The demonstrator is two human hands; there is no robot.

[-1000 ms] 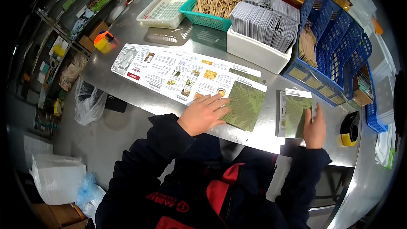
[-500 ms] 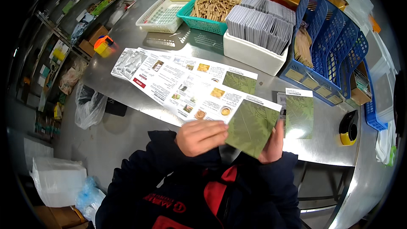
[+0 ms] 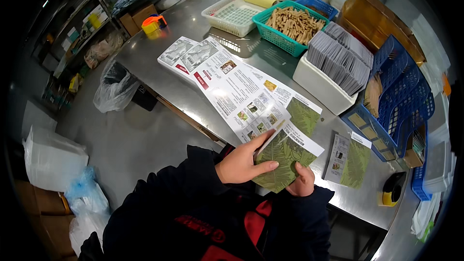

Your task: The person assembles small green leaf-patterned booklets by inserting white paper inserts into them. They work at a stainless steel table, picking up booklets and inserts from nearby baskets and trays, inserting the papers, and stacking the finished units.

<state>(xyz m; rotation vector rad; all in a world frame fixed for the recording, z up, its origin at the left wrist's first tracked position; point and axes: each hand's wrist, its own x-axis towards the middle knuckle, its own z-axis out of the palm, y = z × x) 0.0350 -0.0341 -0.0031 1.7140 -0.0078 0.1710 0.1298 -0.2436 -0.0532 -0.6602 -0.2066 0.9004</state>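
My left hand [image 3: 244,162] grips the left edge of a long printed leaflet, with its thumb on the green, leaf-patterned panel [image 3: 278,159]. At that panel's lower right edge, the fingers of my right hand [image 3: 302,180] are closed on it too. The printed white strip [image 3: 224,87] of the leaflet runs away from my hands over the table to the far left. Under and beside it lies another long leaflet with a green end panel [image 3: 303,116]. Right of my hands, a smaller folded leaflet [image 3: 357,162], part grey and part green, rests on the metal.
A white box [image 3: 319,84] packed with folded papers stands at the back, beside a green basket [image 3: 275,38] of brown sticks. A white basket [image 3: 224,25] with a yellow roll, a blue divided rack [image 3: 401,87] and a black-and-yellow tape dispenser [image 3: 392,188] are around.
My left hand has come onto the green panel, its thumb now on top. The panel has turned and moved slightly lower. The whole view has shifted, moving the table's contents rightward.
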